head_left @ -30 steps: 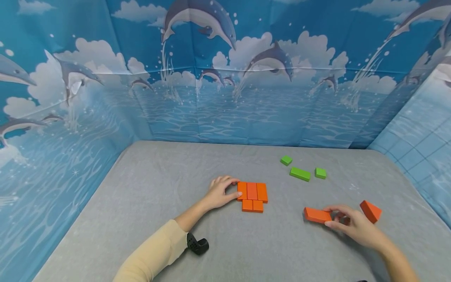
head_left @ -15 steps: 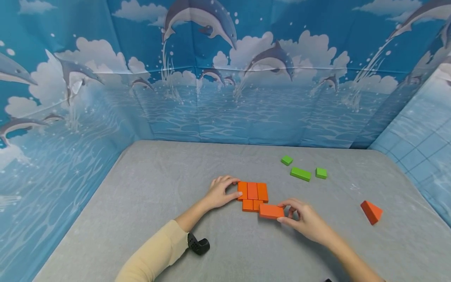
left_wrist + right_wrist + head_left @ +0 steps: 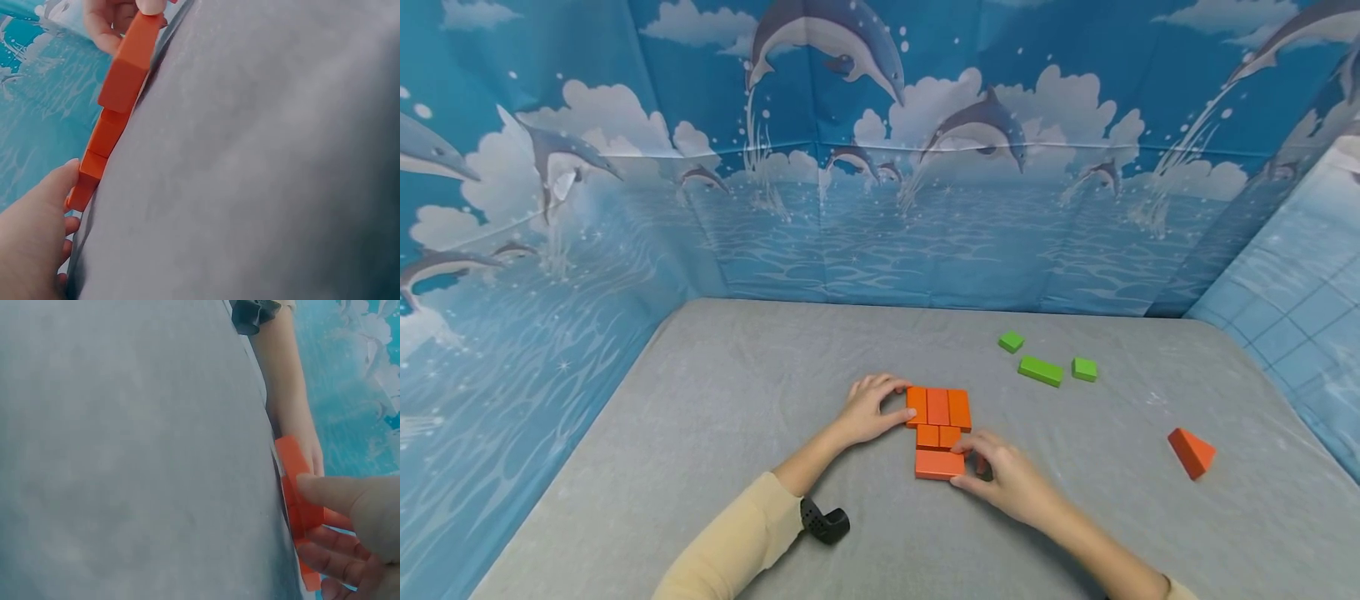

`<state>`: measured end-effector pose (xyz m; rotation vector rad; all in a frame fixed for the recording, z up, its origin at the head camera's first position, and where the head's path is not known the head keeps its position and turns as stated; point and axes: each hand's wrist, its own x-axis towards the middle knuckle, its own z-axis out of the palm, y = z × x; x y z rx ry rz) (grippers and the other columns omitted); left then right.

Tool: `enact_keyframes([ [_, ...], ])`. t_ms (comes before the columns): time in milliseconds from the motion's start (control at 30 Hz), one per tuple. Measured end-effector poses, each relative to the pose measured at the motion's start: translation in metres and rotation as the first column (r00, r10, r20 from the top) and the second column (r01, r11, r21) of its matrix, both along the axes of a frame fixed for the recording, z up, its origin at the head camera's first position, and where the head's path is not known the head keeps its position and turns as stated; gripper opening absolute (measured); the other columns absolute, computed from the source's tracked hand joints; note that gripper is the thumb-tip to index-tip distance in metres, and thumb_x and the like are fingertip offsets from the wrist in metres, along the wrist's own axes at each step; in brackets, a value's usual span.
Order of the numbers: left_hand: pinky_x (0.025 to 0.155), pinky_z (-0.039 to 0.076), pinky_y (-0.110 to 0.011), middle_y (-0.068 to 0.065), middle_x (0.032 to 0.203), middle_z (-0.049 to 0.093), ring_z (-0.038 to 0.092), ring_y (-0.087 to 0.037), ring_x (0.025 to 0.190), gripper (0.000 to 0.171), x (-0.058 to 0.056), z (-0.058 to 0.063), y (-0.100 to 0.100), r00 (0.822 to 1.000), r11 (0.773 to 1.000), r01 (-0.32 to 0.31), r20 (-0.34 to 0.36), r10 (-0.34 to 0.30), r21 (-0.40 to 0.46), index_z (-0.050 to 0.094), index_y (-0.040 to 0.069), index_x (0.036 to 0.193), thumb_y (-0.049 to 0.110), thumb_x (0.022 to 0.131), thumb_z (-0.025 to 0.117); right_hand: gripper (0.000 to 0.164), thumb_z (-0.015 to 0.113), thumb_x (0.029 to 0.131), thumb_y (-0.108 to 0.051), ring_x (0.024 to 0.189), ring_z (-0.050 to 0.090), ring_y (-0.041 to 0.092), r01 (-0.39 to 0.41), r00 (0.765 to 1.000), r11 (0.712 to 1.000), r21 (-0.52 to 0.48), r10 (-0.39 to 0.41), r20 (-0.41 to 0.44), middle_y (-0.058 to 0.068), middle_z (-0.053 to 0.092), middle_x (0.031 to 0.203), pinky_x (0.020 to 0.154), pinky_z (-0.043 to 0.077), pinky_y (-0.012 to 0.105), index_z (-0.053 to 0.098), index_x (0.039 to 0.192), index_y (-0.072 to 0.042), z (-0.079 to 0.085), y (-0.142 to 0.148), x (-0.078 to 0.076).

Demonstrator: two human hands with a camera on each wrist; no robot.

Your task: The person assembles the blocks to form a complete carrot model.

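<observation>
Three upright orange blocks (image 3: 937, 407) lie side by side on the grey cloth, with two small orange blocks (image 3: 927, 436) against their near side. My left hand (image 3: 867, 408) holds the leftmost of the three, thumb and index finger at its left side. A longer orange rectangular block (image 3: 936, 465) lies crosswise just below the small ones, its right end pinched between thumb and fingers of my right hand (image 3: 1011, 479). The left wrist view shows that long block (image 3: 130, 65) nearest the camera. In the right wrist view the thumb presses on the block (image 3: 290, 456).
An orange triangular block (image 3: 1192, 454) lies at the right of the grey cloth (image 3: 760, 367). Farther back are a long green block (image 3: 1041, 371) and two small green ones. A dolphin-printed curtain (image 3: 880, 242) stands behind. A black device (image 3: 826, 522) sits at my left wrist.
My right hand has carried the long orange block leftward, from near the triangular block to just below the two small orange blocks. The left hand has stayed in place.
</observation>
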<state>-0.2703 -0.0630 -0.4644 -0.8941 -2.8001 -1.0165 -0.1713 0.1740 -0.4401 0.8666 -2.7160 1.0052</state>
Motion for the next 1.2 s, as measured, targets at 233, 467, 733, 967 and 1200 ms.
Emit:
enact_keyframes([
  [233,0.097,0.024,-0.046,-0.002,0.12,0.053,0.041,-0.023,0.114,0.044,0.0012,0.0007,-0.0007,1.0,1.0,0.006,-0.006,-0.006,0.009,0.054,0.017,0.126,0.037,0.088,0.059,0.028,0.076,0.074,-0.019,0.065,0.044,0.003,0.039,0.999,0.999,0.023,-0.038,-0.024,-0.007,0.052,0.085,0.056,0.04,0.019,0.063,0.098,-0.012,-0.003,-0.0022,0.0013],
  [467,0.098,0.023,-0.046,-0.001,0.121,0.052,0.04,-0.023,0.115,0.044,0.0012,-0.0001,-0.0008,1.0,1.0,0.0,-0.006,0.0,0.002,0.053,0.018,0.126,0.038,0.087,0.059,0.031,0.078,0.072,-0.016,0.067,0.044,0.004,0.052,0.996,0.998,0.026,-0.05,-0.076,-0.007,0.053,0.088,0.056,0.04,0.019,0.062,0.099,-0.012,-0.007,-0.0032,0.0014],
  [733,0.098,0.023,-0.047,-0.001,0.121,0.053,0.04,-0.023,0.115,0.045,0.0013,-0.001,-0.0006,1.0,1.0,-0.003,-0.008,0.003,0.004,0.053,0.018,0.126,0.039,0.087,0.059,0.029,0.078,0.071,-0.016,0.064,0.043,0.003,0.062,0.993,0.997,0.043,-0.058,-0.105,-0.007,0.053,0.084,0.054,0.039,0.018,0.063,0.095,-0.014,-0.0083,-0.0047,0.0026],
  [967,0.098,0.023,-0.048,-0.001,0.121,0.053,0.04,-0.023,0.115,0.044,0.0008,-0.0024,-0.0008,1.0,1.0,-0.001,-0.015,0.001,0.006,0.054,0.018,0.126,0.039,0.088,0.058,0.03,0.079,0.069,-0.016,0.065,0.044,0.004,0.105,0.988,0.992,0.062,-0.097,-0.122,-0.005,0.055,0.086,0.054,0.039,0.018,0.064,0.095,-0.013,-0.0083,-0.0067,0.0033],
  [1200,0.099,0.023,-0.047,-0.001,0.12,0.053,0.04,-0.023,0.115,0.044,0.0017,-0.0011,-0.0004,1.0,1.0,-0.002,-0.008,0.002,0.006,0.054,0.018,0.126,0.038,0.087,0.059,0.032,0.081,0.065,-0.016,0.063,0.044,0.003,0.14,0.975,0.988,0.07,-0.125,-0.184,-0.003,0.058,0.088,0.053,0.039,0.018,0.065,0.093,-0.013,-0.0097,-0.0087,0.0034],
])
